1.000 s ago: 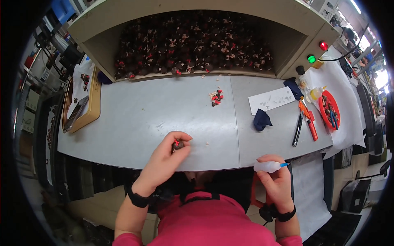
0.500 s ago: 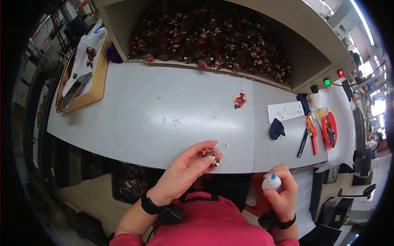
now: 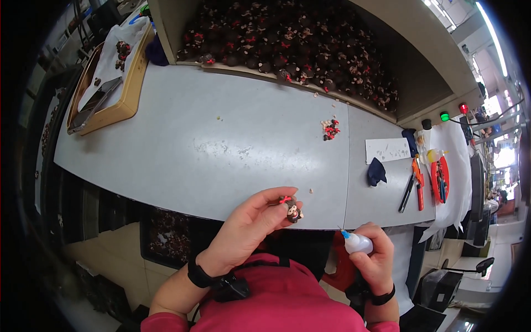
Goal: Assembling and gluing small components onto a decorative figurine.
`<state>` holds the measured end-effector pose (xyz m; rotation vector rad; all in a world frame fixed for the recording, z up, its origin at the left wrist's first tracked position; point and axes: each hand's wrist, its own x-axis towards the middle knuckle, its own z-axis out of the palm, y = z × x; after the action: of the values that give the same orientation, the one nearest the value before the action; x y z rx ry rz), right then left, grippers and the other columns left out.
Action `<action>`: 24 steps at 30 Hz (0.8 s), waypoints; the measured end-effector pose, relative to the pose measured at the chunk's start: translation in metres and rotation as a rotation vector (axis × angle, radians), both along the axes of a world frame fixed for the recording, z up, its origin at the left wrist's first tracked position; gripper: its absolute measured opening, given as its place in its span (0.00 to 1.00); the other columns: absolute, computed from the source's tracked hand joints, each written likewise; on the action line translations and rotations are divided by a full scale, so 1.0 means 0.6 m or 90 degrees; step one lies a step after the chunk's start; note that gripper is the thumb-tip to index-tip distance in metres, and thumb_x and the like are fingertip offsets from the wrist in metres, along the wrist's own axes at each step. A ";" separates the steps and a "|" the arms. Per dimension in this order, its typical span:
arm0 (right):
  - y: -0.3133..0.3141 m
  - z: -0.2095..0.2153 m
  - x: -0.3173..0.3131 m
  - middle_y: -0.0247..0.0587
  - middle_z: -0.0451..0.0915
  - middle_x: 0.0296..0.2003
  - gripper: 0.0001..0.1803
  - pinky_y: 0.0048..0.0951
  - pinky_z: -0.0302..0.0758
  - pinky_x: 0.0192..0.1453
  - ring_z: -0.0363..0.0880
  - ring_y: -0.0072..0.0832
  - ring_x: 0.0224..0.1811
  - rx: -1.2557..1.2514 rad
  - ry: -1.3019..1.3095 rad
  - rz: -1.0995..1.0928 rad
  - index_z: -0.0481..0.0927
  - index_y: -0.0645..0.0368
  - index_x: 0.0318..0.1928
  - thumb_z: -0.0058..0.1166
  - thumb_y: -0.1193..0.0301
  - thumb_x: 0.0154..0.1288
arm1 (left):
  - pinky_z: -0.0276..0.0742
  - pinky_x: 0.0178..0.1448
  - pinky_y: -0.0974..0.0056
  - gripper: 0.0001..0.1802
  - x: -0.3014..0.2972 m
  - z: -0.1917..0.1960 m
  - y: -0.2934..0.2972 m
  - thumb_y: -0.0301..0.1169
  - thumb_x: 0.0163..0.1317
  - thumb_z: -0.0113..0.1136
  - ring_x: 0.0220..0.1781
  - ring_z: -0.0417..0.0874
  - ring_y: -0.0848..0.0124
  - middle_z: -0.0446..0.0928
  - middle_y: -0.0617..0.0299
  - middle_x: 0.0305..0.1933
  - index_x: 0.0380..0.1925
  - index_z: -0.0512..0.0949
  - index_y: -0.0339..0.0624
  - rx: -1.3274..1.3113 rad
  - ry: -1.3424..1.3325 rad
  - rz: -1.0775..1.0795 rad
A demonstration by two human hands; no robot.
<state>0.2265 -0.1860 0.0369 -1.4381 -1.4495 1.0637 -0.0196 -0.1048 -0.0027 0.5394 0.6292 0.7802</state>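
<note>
Between the thumb and fingers of my left hand (image 3: 255, 217) is a small dark brown figurine (image 3: 295, 213) with a red bow and pale face parts, held just above the table's front edge. My right hand (image 3: 377, 255) is wrapped round a white squeeze bottle (image 3: 360, 244) with a blue cap and a thin needle tip. The bottle lies tilted, its tip pointing up and left, apart from the figurine. One tiny pale piece (image 3: 311, 191) rests on the table near my left fingertips. Farther back lies a little pile of red, dark and pale pieces (image 3: 331, 130).
A wide bin (image 3: 420, 83) full of brown figurines stands at the back. On the left sits a yellow tray (image 3: 130, 99) with paper, a phone and figurines. To the right are a white card (image 3: 387, 150), dark blue cloth (image 3: 376, 172), pens (image 3: 407, 193) and a red dish (image 3: 447, 191).
The bottle has tipped so that its needle now points left, toward my left hand. My left fingers have turned the figurine, and its face shows more. The view has shifted slightly.
</note>
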 end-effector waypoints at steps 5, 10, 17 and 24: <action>0.001 -0.002 0.005 0.38 0.79 0.33 0.17 0.25 0.71 0.36 0.76 0.26 0.32 0.006 -0.037 0.013 0.78 0.62 0.39 0.69 0.68 0.52 | 0.74 0.61 0.64 0.18 0.002 0.002 -0.001 0.28 0.74 0.43 0.60 0.76 0.68 0.75 0.54 0.55 0.61 0.66 0.35 -0.018 0.014 0.000; 0.003 -0.006 0.010 0.40 0.79 0.33 0.19 0.25 0.71 0.36 0.77 0.27 0.32 0.024 -0.027 0.018 0.78 0.62 0.40 0.70 0.65 0.53 | 0.75 0.60 0.64 0.18 0.003 0.001 -0.002 0.28 0.74 0.43 0.59 0.76 0.68 0.75 0.54 0.55 0.60 0.66 0.35 -0.011 0.035 0.008; 0.000 -0.014 0.010 0.41 0.79 0.37 0.18 0.26 0.72 0.43 0.77 0.27 0.38 0.010 0.079 -0.003 0.77 0.63 0.41 0.69 0.71 0.53 | 0.74 0.58 0.66 0.17 0.003 -0.002 -0.002 0.30 0.74 0.44 0.55 0.77 0.71 0.75 0.52 0.55 0.60 0.67 0.37 -0.005 0.021 0.014; 0.029 -0.019 0.021 0.41 0.79 0.39 0.15 0.27 0.73 0.51 0.78 0.28 0.44 0.020 -0.028 -0.124 0.78 0.62 0.43 0.64 0.78 0.54 | 0.76 0.58 0.64 0.16 0.009 0.003 -0.005 0.28 0.74 0.42 0.55 0.78 0.67 0.75 0.53 0.52 0.58 0.66 0.36 -0.003 0.033 0.047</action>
<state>0.2393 -0.1687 0.0258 -1.5530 -1.3206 0.8900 -0.0141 -0.1080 -0.0006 0.5352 0.7017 0.8357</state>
